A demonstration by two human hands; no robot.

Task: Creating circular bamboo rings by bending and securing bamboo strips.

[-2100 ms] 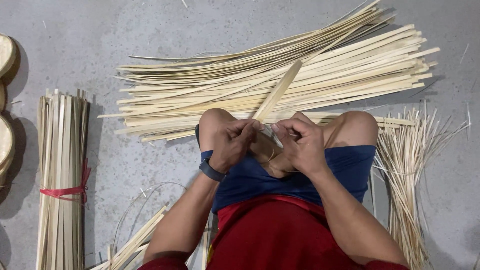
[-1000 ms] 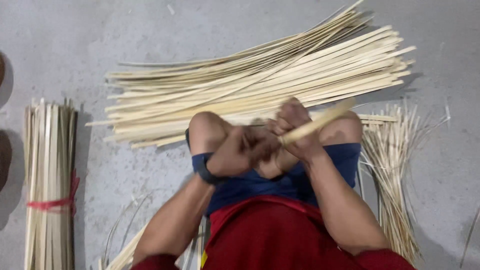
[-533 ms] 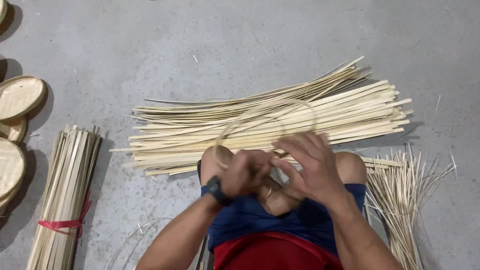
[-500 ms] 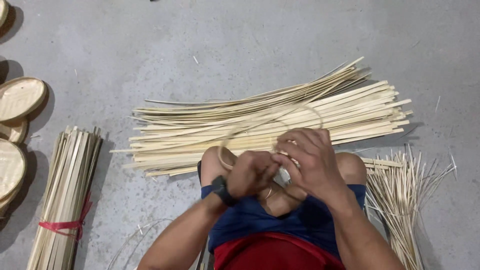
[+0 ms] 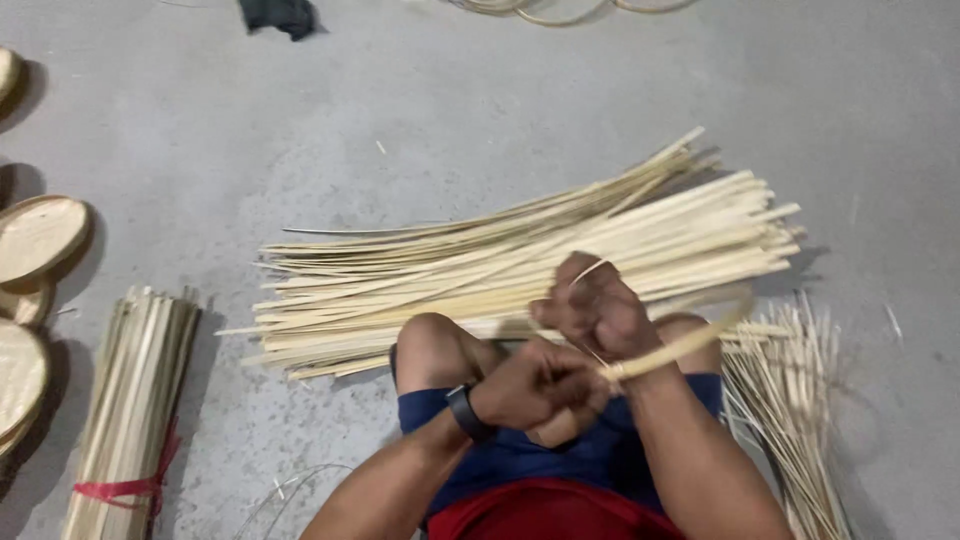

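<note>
Head view: the left hand [image 5: 535, 385] is closed in a fist around one end of a pale bamboo strip [image 5: 680, 345], and the right hand [image 5: 600, 305], at its 1 o'clock, curls shut over the same strip. The strip pokes out toward 3 o'clock above the knees, a pile of bamboo slats [image 5: 500, 270] at 12 o'clock, a red-tied bundle [image 5: 130, 410] at 9 o'clock.

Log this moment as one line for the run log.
left hand: grips bamboo strip | right hand: on same strip, above left | loose strip pile beyond knees | tied bundle at left
</note>
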